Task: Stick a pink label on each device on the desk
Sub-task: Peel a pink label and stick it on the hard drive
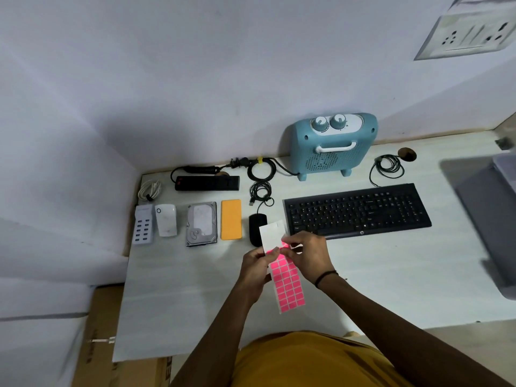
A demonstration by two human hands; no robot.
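My left hand (255,268) holds a sheet of pink labels (287,286) above the white desk (195,303); the sheet's top part is bare white. My right hand (308,256) pinches a pink label at the sheet's upper edge. Devices lie in a row behind: a white USB charging hub (143,224), a white adapter (166,219), a hard drive (201,223), an orange power bank (231,219), a black mouse (256,225) partly hidden by the sheet, and a black keyboard (357,210). A black power strip (207,182) and a teal heater (332,145) sit at the back. I see no pink label on any device.
Coiled cables (261,174) lie between the power strip and heater, another coil (388,166) sits behind the keyboard, and a white cable (150,189) is at the far left. A grey object (491,208) stands at the right edge. Walls close the back and left.
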